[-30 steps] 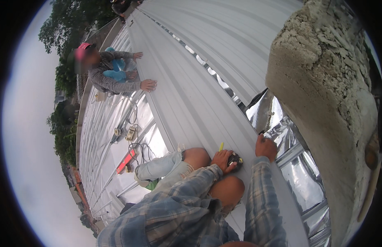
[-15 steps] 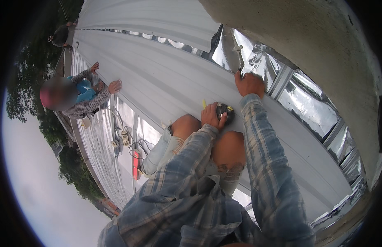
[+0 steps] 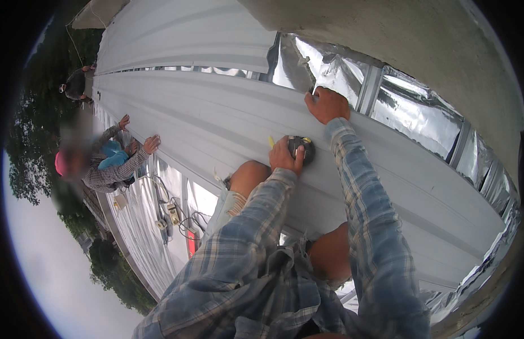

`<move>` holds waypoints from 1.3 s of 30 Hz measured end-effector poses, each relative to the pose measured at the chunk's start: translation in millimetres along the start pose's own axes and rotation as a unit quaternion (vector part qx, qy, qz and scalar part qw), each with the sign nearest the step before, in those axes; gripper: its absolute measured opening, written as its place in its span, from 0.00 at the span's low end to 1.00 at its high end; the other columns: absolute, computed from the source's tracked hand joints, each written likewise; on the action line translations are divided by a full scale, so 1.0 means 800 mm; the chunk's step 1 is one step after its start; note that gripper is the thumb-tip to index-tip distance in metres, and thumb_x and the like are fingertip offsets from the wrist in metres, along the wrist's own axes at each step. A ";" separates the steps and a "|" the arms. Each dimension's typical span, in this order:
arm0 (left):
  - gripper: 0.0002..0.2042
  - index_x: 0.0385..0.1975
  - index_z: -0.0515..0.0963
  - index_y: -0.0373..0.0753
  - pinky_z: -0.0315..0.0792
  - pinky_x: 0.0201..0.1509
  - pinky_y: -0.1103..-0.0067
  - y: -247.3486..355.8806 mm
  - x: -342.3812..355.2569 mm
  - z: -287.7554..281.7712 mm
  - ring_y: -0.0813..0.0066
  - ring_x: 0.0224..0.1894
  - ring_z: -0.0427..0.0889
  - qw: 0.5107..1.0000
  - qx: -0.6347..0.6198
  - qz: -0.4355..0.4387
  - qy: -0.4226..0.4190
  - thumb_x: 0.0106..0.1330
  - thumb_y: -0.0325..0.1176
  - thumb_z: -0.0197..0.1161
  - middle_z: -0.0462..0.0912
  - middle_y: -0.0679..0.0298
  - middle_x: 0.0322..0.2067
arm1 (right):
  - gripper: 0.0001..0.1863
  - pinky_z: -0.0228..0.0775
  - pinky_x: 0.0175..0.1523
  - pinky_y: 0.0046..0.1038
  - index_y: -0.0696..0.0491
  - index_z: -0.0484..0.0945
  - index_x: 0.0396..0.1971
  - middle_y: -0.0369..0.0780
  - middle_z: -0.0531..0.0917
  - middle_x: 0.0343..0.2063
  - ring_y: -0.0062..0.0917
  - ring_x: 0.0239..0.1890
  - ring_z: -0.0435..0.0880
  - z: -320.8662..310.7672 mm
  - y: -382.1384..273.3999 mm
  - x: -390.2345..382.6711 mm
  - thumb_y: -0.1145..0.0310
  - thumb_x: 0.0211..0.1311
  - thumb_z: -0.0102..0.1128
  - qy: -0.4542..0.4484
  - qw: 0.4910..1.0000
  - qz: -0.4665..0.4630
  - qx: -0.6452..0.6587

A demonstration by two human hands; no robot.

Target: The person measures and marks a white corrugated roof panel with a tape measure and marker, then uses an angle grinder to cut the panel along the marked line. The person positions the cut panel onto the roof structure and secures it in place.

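A long light-grey ribbed metal roofing sheet [image 3: 217, 121] lies across in front of me. My left hand [image 3: 284, 156] is closed round a black and yellow tape measure [image 3: 301, 149], resting on the sheet; a bit of yellow shows beside the fingers. Farther right, my right hand [image 3: 331, 105] grips the sheet's far edge, its fingers curled over so that the tips are partly hidden. A thin dark piece shows by its index finger; I cannot tell whether the hand holds it.
Beyond the sheet are silver foil [image 3: 423, 110], metal framing [image 3: 370, 87] and a concrete wall [image 3: 442, 45]. A co-worker [image 3: 112, 158] at left has both hands at the sheet's near edge. Cables, a power socket [image 3: 173, 214] and a red object [image 3: 192, 243] lie near my leg. Another person [image 3: 77, 85] is farther off.
My view has shifted, and my knees have moved apart on the sheet. Both hands keep their holds on the tape measure and the sheet's edge.
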State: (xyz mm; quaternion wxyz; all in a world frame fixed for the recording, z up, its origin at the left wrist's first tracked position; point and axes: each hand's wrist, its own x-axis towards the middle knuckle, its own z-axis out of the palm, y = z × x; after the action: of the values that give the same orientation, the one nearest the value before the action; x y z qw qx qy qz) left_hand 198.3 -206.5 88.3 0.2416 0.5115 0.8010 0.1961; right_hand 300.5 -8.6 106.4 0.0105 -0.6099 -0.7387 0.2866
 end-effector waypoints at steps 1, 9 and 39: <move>0.29 0.57 0.67 0.31 0.63 0.58 0.60 -0.002 0.000 0.001 0.47 0.52 0.73 1.000 -0.003 0.005 0.009 0.64 0.49 0.55 0.75 0.47 0.50 | 0.20 0.70 0.50 0.41 0.50 0.81 0.37 0.42 0.83 0.39 0.39 0.42 0.81 -0.001 0.003 -0.005 0.49 0.58 0.53 0.009 1.000 -0.024 0.009; 0.28 0.56 0.68 0.34 0.66 0.58 0.61 0.000 -0.003 0.006 0.47 0.52 0.74 1.000 0.004 -0.024 0.012 0.65 0.51 0.54 0.76 0.47 0.50 | 0.16 0.64 0.61 0.41 0.52 0.76 0.44 0.42 0.74 0.50 0.39 0.56 0.70 -0.025 0.085 -0.128 0.65 0.54 0.61 0.168 0.965 -0.198 0.032; 0.45 0.59 0.68 0.36 0.55 0.65 0.60 -0.106 -0.023 0.051 0.55 0.59 0.69 0.960 0.142 0.240 0.009 0.55 0.74 0.51 0.71 0.54 0.56 | 0.28 0.59 0.64 0.44 0.52 0.70 0.54 0.50 0.66 0.60 0.47 0.62 0.64 0.244 0.089 -0.875 0.62 0.50 0.64 0.365 0.786 0.499 0.028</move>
State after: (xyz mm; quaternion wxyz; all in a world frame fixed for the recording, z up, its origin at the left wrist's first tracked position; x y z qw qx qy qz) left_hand 167.3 -254.2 11.4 0.1050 0.7157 0.6767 0.1370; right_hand 472.4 -717.5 146.0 0.1514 -0.9520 -0.2646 0.0285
